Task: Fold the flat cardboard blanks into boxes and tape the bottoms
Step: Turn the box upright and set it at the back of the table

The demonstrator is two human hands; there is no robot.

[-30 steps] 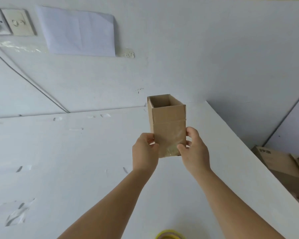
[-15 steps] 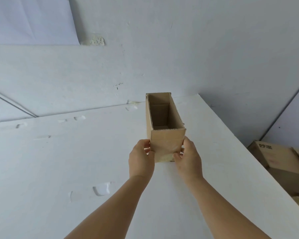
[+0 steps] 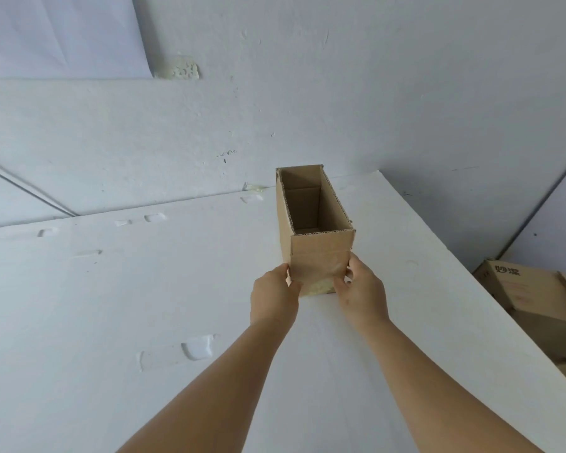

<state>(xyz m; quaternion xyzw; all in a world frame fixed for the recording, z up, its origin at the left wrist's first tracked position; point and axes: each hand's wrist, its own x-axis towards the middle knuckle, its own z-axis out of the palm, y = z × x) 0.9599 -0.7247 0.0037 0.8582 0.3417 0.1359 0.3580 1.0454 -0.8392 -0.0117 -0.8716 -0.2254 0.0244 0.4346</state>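
Observation:
A small brown cardboard box [image 3: 319,256] stands upright on the white table [image 3: 111,289], its open top facing up and clear tape across its near face. My left hand [image 3: 273,297] grips its lower left side, thumb on the near face. On the lower right side my right hand [image 3: 361,294] grips it the same way. The box's bottom rests on the table near the far right corner.
The table's right edge runs diagonally from the far corner [image 3: 379,173] toward me. Beyond it on the floor stand brown cartons [image 3: 533,299]. A white wall rises behind the table, with a paper sheet [image 3: 62,34] stuck on it.
The box has come down from held in the air to standing on the table, farther from me. Both hands kept hold of its lower sides. My view tilted down.

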